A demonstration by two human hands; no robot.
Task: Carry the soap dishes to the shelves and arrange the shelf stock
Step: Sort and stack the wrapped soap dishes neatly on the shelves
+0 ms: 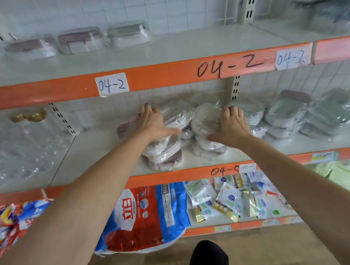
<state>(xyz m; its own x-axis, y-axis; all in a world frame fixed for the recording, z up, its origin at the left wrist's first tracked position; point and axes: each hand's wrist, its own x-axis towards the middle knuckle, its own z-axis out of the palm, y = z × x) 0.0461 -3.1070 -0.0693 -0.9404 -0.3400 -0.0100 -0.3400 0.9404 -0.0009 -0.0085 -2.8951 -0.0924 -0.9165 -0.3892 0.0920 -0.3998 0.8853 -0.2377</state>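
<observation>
Hands flank two stacks of bagged soap dishes (182, 131) at the middle shelf's (100, 150) front edge. Left hand (155, 123) lies flat, fingers straight, against the left stack; right hand (231, 124) curls over the right stack's top dish. Likely squeezing both stacks together so slippery wrappers don't slide off.
</observation>
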